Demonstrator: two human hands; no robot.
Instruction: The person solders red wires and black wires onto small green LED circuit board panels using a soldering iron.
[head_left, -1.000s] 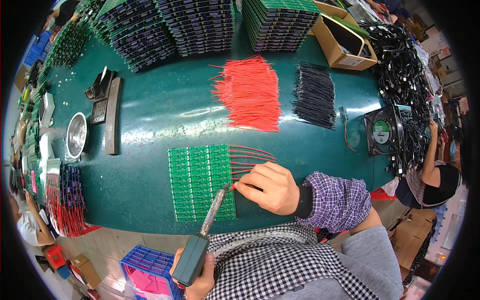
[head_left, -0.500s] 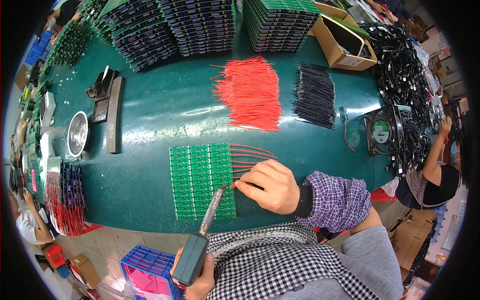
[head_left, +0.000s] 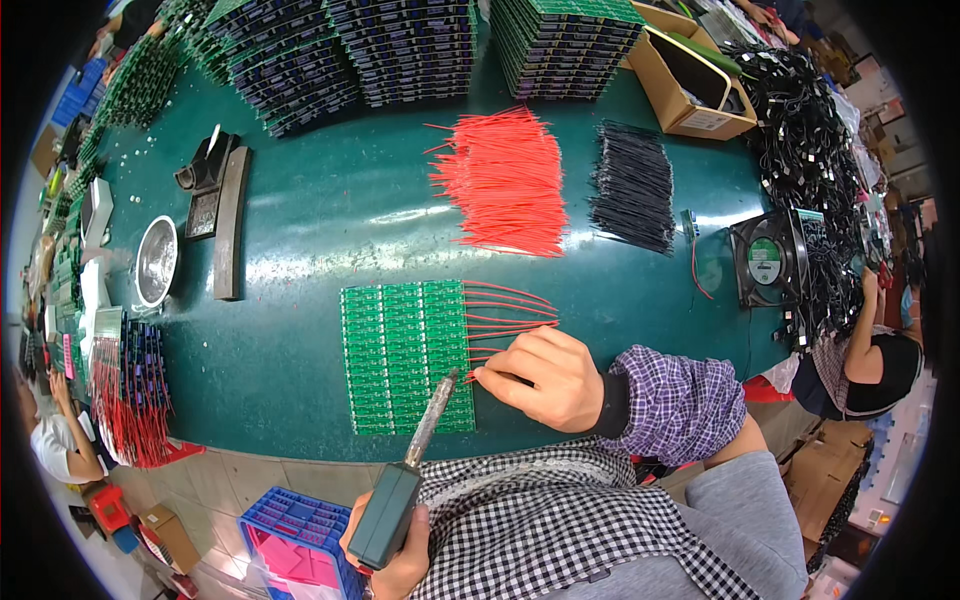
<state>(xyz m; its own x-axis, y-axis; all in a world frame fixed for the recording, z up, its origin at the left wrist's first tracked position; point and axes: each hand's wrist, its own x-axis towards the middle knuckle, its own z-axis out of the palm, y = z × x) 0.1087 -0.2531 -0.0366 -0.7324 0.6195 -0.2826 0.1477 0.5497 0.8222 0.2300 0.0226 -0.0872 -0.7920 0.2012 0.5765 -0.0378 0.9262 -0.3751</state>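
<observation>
A green circuit board panel [head_left: 385, 360] of many small boards lies flat on the table. Several red wires stick out from its right edge. My left hand [head_left: 405, 555] is wrapped round the dark green handle of a soldering iron [head_left: 432, 425]. The iron's tip rests at or just over the panel's right edge, low down; contact is too small to tell. Beside that tip, my right hand [head_left: 550, 380] pinches the end of a red wire [head_left: 471, 378]. Most of that wire is hidden by the fingers, and the hand partly covers neighbouring wires.
Beyond the panel lie a pile of red wires [head_left: 508, 180] and a bundle of black wires [head_left: 633, 187]. A fan [head_left: 765, 262] stands right; a metal bowl [head_left: 157, 262] and a dark bar [head_left: 229, 225] are left. Stacked boards [head_left: 420, 50] line the back. Other people sit at both sides.
The iron's tip and my right hand have both shifted slightly nearer to me along the panel's right edge. The whole view has moved a little.
</observation>
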